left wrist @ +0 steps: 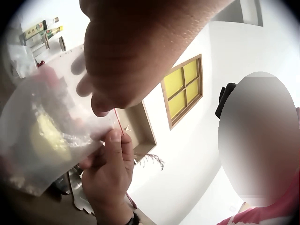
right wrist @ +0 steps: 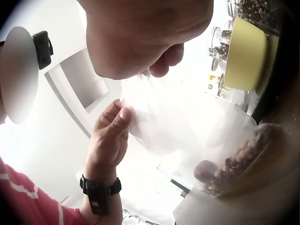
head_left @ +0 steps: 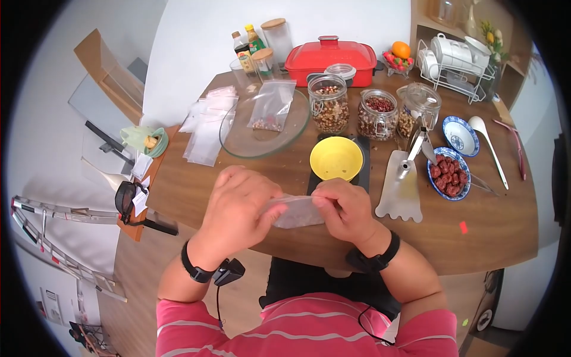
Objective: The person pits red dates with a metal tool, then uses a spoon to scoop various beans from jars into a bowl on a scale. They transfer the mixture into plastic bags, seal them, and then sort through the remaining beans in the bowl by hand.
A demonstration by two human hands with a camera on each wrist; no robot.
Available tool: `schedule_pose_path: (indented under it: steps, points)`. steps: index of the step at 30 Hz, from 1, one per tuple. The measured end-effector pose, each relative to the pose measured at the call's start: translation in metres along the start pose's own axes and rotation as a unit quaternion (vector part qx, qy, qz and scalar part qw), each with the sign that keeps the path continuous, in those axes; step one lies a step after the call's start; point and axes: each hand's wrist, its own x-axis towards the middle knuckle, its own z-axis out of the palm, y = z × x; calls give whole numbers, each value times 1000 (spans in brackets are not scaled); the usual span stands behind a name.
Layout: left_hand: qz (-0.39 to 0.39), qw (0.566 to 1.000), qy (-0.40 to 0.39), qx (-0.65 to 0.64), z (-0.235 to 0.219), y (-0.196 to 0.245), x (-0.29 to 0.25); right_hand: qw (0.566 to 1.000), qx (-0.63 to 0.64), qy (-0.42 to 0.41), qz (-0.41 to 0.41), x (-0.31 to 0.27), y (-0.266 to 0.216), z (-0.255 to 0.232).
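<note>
Both hands hold a clear zip bag [head_left: 299,215] by its top edge, just in front of the yellow bowl [head_left: 336,157]. The left hand [head_left: 241,205] pinches one end between thumb and fingers. At the other end, the right hand [head_left: 345,211] grips the edge with its thumb on top. In the right wrist view, mixed beans [right wrist: 239,161] and a dark red date [right wrist: 205,171] lie along the bag's bottom. A red line shows on the bag's mouth in the left wrist view, between the hands. The bowl stands on a black flat base.
Left, a round glass plate [head_left: 241,143] bears a filled bag [head_left: 272,107], beside stacked bags [head_left: 206,134]. Jars of beans [head_left: 328,110] stand behind the bowl. Right are a metal scraper [head_left: 397,190], tongs [head_left: 419,140], a bowl of dates [head_left: 450,175] and a white spoon [head_left: 491,149].
</note>
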Motion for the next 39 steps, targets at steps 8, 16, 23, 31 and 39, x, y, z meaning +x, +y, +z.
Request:
schedule_pose_path:
  steps: [8, 16, 23, 31, 39]
  points:
    - [0, 999, -14, -37, 6, -3, -2, 1000, 9, 6, -25, -2, -3, 5]
    - [-67, 996, 5, -54, -2, -28, -22, 1000, 9, 30, -4, 2, 0, -4]
    - [-45, 996, 1, -72, -1, -22, -20, 999, 10, 33, -15, 0, 1, 0]
    - [-31, 998, 18, -42, 3, -22, -16, 999, -6, 24, -32, 0, 1, 0]
    - [-112, 990, 49, -73, 9, -29, -22, 999, 1, 39, -19, -1, -1, 0]
